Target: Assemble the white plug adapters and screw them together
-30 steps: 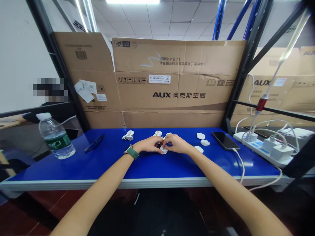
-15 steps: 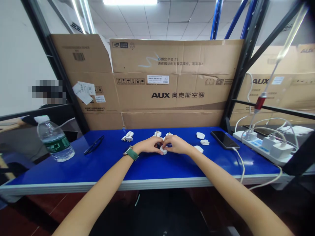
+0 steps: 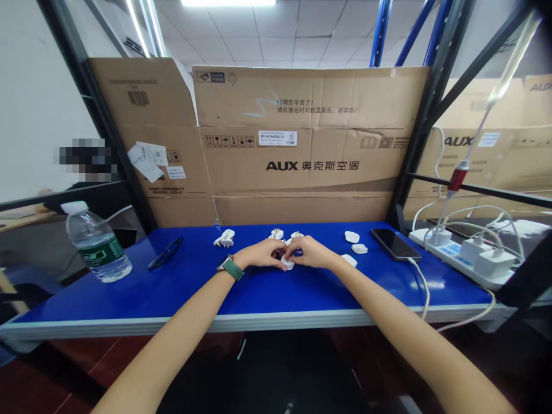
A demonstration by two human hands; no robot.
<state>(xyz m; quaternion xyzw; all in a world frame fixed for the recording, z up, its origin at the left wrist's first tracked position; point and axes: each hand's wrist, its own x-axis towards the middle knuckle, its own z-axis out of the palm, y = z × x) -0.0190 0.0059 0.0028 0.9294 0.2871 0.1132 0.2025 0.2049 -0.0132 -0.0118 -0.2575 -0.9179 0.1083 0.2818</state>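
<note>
My left hand (image 3: pixel 264 253), with a green-banded watch (image 3: pixel 230 267) at the wrist, curls its fingers and thumb around a small white plug piece (image 3: pixel 287 264) low over the table. On the same piece, my right hand (image 3: pixel 311 251) pinches from the other side. Fingers cover much of it, so its exact shape is hard to make out. Just behind the hands stand a white plug with metal pins (image 3: pixel 276 233) and another white plug (image 3: pixel 296 234), partly hidden. Farther left lies a small cluster of white plugs (image 3: pixel 225 238).
White rounded covers (image 3: pixel 352 236) lie right of my hands. Beyond them are a black phone (image 3: pixel 394 244) on a cable and a power strip (image 3: pixel 459 259) with chargers. Glasses (image 3: pixel 166 253) and a water bottle (image 3: pixel 98 247) stand left. Cardboard (image 3: pixel 302 207) walls the back of the blue table (image 3: pixel 276 296).
Both hands stay in nearly the same place around the white plug piece, with only slight finger movement. The view has shifted a little.
</note>
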